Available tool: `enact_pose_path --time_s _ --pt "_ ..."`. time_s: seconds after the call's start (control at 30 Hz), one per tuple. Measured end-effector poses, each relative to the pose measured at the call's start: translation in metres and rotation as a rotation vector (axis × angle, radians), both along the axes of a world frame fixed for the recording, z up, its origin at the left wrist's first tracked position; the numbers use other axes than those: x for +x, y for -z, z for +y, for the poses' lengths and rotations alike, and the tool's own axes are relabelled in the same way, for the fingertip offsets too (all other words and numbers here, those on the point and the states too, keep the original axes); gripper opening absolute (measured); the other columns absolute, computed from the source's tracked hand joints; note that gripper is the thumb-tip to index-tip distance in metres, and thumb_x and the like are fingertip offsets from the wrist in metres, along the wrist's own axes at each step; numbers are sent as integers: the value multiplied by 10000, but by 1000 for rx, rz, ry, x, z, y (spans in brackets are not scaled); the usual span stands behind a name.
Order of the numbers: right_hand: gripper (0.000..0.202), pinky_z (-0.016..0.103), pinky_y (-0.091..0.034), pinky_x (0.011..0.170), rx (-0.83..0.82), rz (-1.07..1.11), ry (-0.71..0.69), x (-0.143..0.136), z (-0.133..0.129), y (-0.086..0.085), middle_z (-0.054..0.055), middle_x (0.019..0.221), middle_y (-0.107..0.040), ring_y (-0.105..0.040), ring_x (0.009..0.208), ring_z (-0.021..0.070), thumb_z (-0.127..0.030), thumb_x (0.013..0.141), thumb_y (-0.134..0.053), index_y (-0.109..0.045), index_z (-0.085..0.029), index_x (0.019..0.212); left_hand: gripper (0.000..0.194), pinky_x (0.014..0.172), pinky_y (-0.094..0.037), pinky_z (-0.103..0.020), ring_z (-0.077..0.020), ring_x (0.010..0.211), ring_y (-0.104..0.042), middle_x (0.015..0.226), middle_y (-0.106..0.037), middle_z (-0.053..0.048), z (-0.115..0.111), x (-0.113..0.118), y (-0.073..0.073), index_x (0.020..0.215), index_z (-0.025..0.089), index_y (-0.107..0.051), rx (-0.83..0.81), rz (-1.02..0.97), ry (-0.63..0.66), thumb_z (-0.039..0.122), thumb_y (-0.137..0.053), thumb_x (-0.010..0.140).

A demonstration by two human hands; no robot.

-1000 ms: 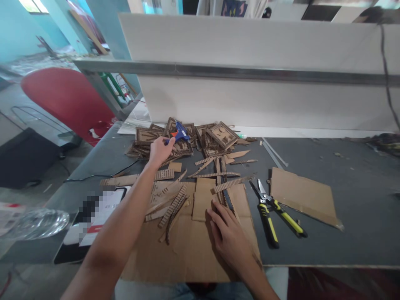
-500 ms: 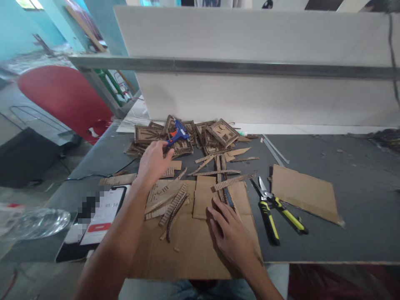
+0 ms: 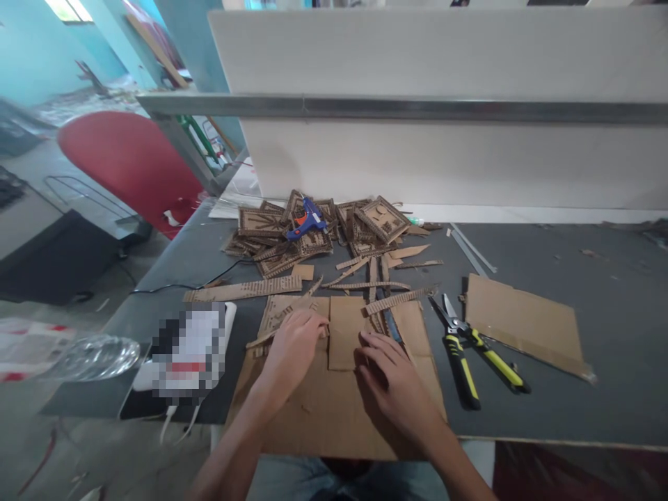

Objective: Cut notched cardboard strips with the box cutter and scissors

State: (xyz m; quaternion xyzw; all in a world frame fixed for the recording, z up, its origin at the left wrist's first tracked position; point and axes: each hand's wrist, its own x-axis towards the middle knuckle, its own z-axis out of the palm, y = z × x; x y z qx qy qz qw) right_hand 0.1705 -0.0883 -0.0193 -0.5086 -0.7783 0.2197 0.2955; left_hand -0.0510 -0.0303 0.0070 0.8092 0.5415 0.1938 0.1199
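Note:
My left hand point(image 3: 298, 342) is over the cardboard strips at the left of the large cardboard sheet point(image 3: 313, 431); its fingers are bent together near the left edge of a small cardboard rectangle point(image 3: 345, 334), and what they hold, if anything, is hidden. My right hand point(image 3: 394, 379) rests at the right edge of that rectangle with fingers apart, holding nothing visible. Corrugated strips point(image 3: 391, 302) lie beyond it. A blue glue gun point(image 3: 309, 221) lies on a pile of decorated cardboard pieces point(image 3: 383, 217).
Yellow-and-black snips point(image 3: 459, 348) lie open to the right, beside a cardboard piece point(image 3: 522, 323). At the left are a phone point(image 3: 193, 348) with cables and a plastic bottle point(image 3: 107, 356). A white panel point(image 3: 443, 163) stands behind the table.
My left hand has left the glue gun and come down to the strips on the sheet. My right hand has stayed by the rectangle. The camera view has shifted slightly.

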Motion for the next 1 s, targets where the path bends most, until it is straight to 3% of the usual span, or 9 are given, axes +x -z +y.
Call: enact_pose_path --time_s 0.23,0.4,0.6,0.8,1.0 --pt "295 402 -536 952 -49 63 70 -38 19 -21 118 1202 -690 -625 1111 249 -144 940 -534 -620 -163 1222 244 879 -553 -353 -211 972 -709 1008 -762 -14 -8 0 -1 1160 239 -646 -83 -214 -106 169 -593 933" --pt "227 306 -536 724 -77 127 141 -58 29 -19 78 899 -746 -671 813 207 -80 919 -521 -722 -185 938 229 885 -556 -301 -186 988 -718 1067 -762 -8 -15 -2 -11 1124 250 -670 -110 -310 -34 160 -611 923" --pt "227 296 -547 729 -167 286 131 -50 30 -25 44 877 -792 -717 768 194 -141 903 -583 -792 -231 900 262 882 -552 -280 -176 1003 -711 1095 -751 13 -21 -11 -9 1136 280 -662 -171 -306 4 153 -646 907" --pt "126 314 -594 811 -372 560 304 -41 18 -38 28 935 -802 -756 866 211 -302 842 -701 -810 -262 890 248 867 -556 -272 -163 966 -710 1053 -750 4 -23 -15 7 1138 262 -656 -121 -307 -4 136 -605 931" --pt "104 276 -625 689 -295 722 417 -10 -4 -46 39 826 -799 -755 734 195 -319 771 -782 -818 -265 853 200 880 -562 -302 -175 966 -711 1036 -750 -18 -20 -20 16 1104 228 -649 -40 -282 25 138 -588 937"
